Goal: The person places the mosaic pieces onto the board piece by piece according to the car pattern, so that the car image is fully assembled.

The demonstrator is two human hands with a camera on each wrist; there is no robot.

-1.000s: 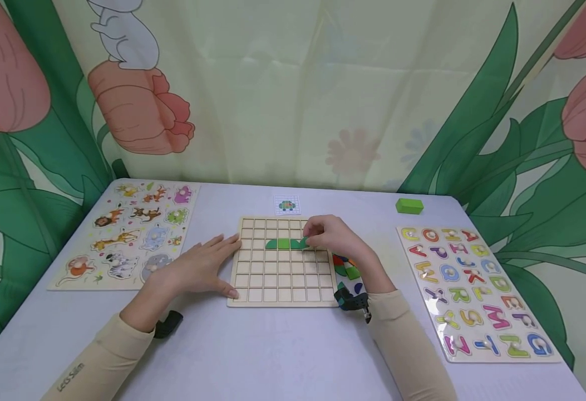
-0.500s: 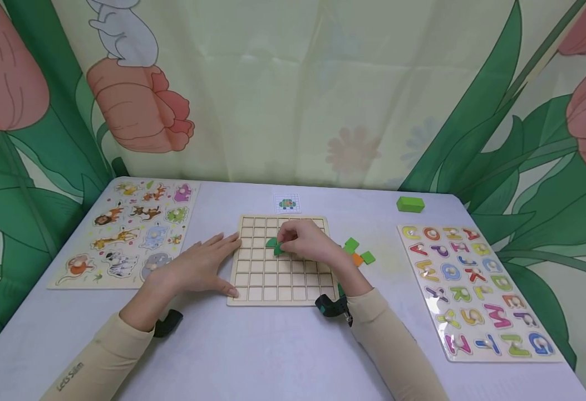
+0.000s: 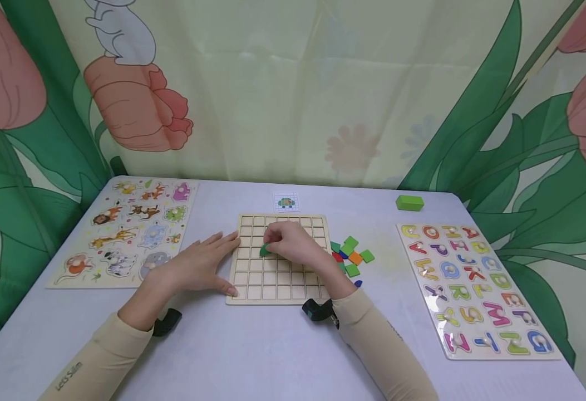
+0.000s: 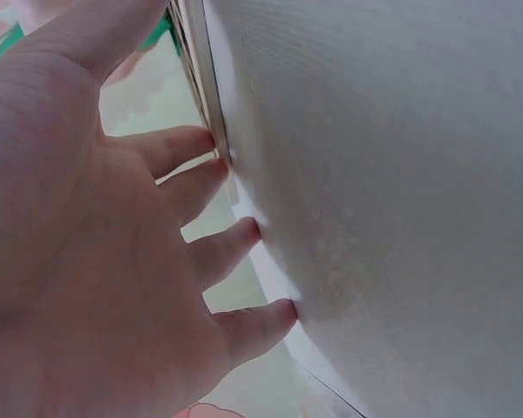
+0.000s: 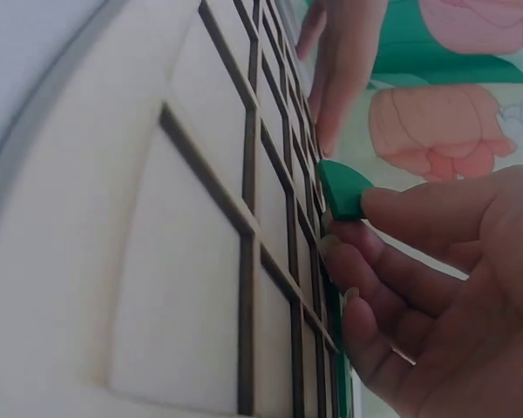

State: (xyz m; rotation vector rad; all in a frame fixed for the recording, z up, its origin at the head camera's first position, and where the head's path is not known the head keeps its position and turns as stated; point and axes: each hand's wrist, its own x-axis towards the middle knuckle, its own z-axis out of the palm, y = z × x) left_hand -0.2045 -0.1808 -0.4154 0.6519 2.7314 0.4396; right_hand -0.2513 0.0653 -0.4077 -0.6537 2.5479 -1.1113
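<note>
The wooden grid board (image 3: pixel 270 292) lies flat in the middle of the table. My right hand (image 3: pixel 293 243) is over its upper half and pinches a dark green quarter-circle tile (image 5: pixel 344 190) between thumb and fingers, tilted up from the grid in the right wrist view. Below those fingers, a strip of green (image 5: pixel 338 383) shows along the board; in the head view the hand hides that stretch of cells. My left hand (image 3: pixel 197 264) lies spread along the board's left side, thumb at the lower left corner, its fingertips touching the board edge and tabletop in the left wrist view.
Several loose tiles, among them an orange square (image 3: pixel 355 258), lie right of the board. A small pattern card (image 3: pixel 286 202) sits behind it. An animal puzzle (image 3: pixel 122 245) is at left, a letter puzzle (image 3: pixel 478 289) at right, and a green block (image 3: pixel 409 203) at back right.
My right hand has moved left across the board from the right end of the green row, carrying a green quarter-circle tile, and uncovered the loose tiles. The left hand stays in place.
</note>
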